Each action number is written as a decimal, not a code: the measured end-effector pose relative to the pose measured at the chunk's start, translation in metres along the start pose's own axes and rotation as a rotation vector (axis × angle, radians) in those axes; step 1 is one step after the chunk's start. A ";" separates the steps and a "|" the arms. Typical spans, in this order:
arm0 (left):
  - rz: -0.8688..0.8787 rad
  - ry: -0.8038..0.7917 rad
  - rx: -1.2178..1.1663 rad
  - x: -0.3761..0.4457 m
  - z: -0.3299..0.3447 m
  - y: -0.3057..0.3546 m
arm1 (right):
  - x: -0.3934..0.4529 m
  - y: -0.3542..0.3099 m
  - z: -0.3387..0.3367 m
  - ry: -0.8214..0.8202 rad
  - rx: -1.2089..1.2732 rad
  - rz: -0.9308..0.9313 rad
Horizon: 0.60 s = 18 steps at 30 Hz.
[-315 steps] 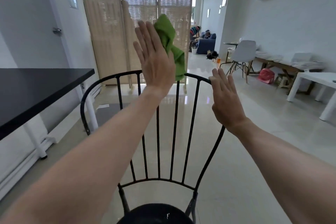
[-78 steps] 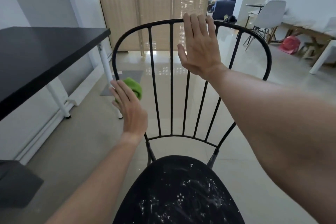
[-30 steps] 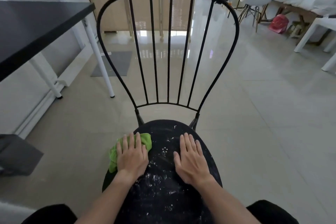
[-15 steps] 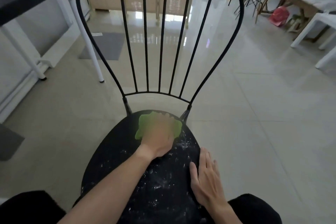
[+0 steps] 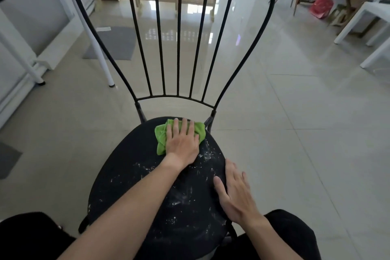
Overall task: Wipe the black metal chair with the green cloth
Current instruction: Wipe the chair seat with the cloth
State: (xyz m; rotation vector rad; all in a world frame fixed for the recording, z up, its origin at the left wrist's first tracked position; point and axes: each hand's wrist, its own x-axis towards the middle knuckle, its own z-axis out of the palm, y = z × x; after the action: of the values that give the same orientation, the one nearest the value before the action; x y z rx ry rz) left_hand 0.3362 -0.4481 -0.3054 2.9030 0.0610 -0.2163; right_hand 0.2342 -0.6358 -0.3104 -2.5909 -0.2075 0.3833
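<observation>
The black metal chair point(image 5: 130, 175) stands right in front of me, its round seat speckled with white dust and its barred back rising ahead. My left hand point(image 5: 182, 143) presses flat on the crumpled green cloth point(image 5: 160, 137) at the far right part of the seat, near the back's right post. My right hand point(image 5: 236, 192) rests flat on the seat's right edge, fingers straight.
A black-topped table with white legs point(image 5: 99, 48) stands to the left, a grey mat point(image 5: 114, 42) behind it on the tiled floor. White tables point(image 5: 363, 19), a red bag point(image 5: 321, 5) and a white chair are at the far right. My dark-clad knees flank the seat.
My left hand has slid the cloth from the seat's left front to its far side and then a little right. My right hand has moved from the seat's middle to its right edge.
</observation>
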 end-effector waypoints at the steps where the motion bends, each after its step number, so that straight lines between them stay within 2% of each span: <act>1: 0.036 -0.012 0.015 0.003 0.001 0.009 | -0.001 -0.002 -0.002 -0.008 -0.031 -0.006; 5: 0.319 -0.018 0.136 -0.019 0.009 0.019 | -0.010 -0.004 -0.009 -0.037 -0.172 -0.029; 8: 0.425 0.001 0.094 -0.047 0.012 0.002 | -0.015 -0.003 -0.010 -0.018 -0.177 -0.031; 13: 0.464 0.074 0.085 -0.107 0.021 -0.031 | -0.016 -0.002 -0.009 -0.003 -0.202 -0.050; 18: 0.380 0.085 0.124 -0.140 0.018 -0.064 | -0.018 -0.009 -0.003 0.036 -0.225 -0.051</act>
State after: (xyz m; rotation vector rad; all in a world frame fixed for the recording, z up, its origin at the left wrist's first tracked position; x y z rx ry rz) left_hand 0.1919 -0.3929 -0.3156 2.9702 -0.5025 -0.0309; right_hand 0.2179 -0.6335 -0.2991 -2.8040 -0.3206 0.3102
